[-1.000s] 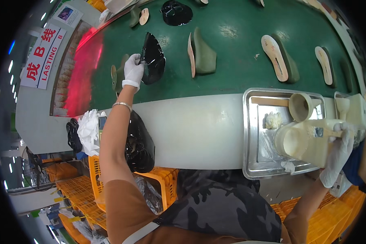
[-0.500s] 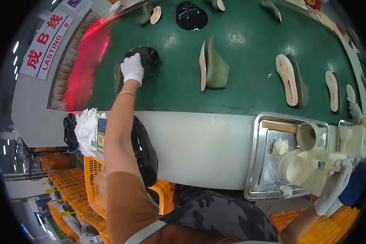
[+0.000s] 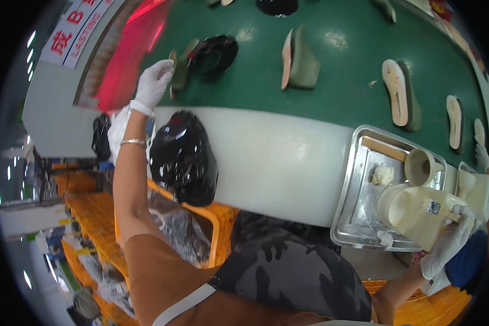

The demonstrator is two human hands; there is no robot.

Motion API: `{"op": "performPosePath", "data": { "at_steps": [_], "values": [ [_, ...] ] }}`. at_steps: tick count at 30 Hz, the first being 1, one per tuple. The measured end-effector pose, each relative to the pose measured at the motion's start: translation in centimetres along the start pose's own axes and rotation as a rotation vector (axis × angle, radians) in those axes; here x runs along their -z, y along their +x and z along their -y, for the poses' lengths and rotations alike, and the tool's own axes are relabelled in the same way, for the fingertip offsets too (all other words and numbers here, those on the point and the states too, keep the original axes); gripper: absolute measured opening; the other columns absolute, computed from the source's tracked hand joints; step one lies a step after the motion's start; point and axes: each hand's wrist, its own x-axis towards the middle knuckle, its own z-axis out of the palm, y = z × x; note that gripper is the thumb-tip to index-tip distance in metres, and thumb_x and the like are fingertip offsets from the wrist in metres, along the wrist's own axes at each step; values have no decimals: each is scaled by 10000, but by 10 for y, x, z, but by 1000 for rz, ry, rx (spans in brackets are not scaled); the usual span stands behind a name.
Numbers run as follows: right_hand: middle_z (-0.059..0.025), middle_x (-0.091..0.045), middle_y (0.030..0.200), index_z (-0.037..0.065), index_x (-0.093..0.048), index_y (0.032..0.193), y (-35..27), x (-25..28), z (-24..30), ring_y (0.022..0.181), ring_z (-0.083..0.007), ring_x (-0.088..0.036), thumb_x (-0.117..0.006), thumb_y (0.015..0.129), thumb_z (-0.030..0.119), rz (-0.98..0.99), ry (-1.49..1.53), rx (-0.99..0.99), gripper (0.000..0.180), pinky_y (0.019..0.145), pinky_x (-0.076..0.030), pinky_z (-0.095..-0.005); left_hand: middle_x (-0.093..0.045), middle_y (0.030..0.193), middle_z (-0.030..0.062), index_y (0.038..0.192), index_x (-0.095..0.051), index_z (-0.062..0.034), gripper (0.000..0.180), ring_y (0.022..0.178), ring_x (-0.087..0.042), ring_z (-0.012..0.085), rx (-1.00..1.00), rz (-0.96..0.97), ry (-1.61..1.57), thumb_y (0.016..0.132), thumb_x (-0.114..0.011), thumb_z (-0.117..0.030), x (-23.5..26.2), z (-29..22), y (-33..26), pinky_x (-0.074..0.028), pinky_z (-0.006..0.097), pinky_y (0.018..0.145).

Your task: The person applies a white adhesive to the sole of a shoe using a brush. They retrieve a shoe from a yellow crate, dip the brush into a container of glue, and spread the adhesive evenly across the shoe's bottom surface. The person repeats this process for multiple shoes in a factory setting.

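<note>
My left hand (image 3: 156, 82), in a white glove, has its fingers closed on the edge of a thin insole (image 3: 172, 68) at the far left of the green surface. Beside that insole stands a green shoe last (image 3: 183, 70), and a glossy black shoe upper (image 3: 215, 54) lies against the last's right side. At the lower right, my gloved right hand (image 3: 455, 232) grips a brush (image 3: 433, 207) over a cream-coloured container (image 3: 399, 211). Part of the brush handle is hidden by the fingers. A second glossy black piece (image 3: 183, 157) lies on the white ledge nearer me.
Several lasts with insoles, such as a pale insole (image 3: 395, 92), stand across the green surface (image 3: 342, 70). A metal tray (image 3: 339, 217) holds a cup (image 3: 420, 167) and a crumpled lump. Orange crates (image 3: 223, 228) are below. Another person's gloved hand (image 3: 482, 156) shows at the right edge.
My left hand has left the black upper and moved left to the insole. The last beside it now shows. The view has shifted; my right hand still holds the brush.
</note>
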Motion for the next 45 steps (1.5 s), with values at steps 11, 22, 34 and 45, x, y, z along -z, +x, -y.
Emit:
{"op": "performPosePath", "data": {
  "at_steps": [11, 22, 34, 45],
  "values": [
    [-101, -623, 1013, -1, -603, 1072, 3, 3, -8, 746, -123, -515, -499, 990, 235, 39, 57, 78, 270, 691, -423, -238, -543, 892, 91, 1112, -596, -100, 449, 823, -531, 294, -161, 161, 683, 709, -756, -215, -20, -124, -232, -459, 401, 725],
    [-110, -644, 972, 6, -599, 1062, -81, -48, 28, 793, -154, -625, -490, 987, 126, -166, -197, 132, 178, 658, -506, -245, -609, 972, 129, 1059, -600, -4, 256, 871, -603, 254, -184, -188, 396, 812, -606, 62, -12, -177, -245, -464, 302, 816],
    [-81, -683, 986, 87, -643, 1022, -114, -78, -11, 889, -232, -668, -670, 826, 25, 261, -615, 385, 207, 789, -534, -299, -528, 1098, 150, 1391, -411, -50, 542, 947, -516, 299, 108, 640, -1414, 870, -473, -184, -123, -179, -214, -443, 398, 782],
    [-56, -647, 987, 18, -553, 1084, -118, -67, 1, 853, -87, -621, -481, 984, 98, 8, 28, 107, 147, 709, -517, -214, -485, 733, 30, 1233, -532, -28, 294, 671, -578, 209, 492, 896, -1387, 975, -442, -135, -189, -225, -212, -472, 280, 551]
  ]
}}
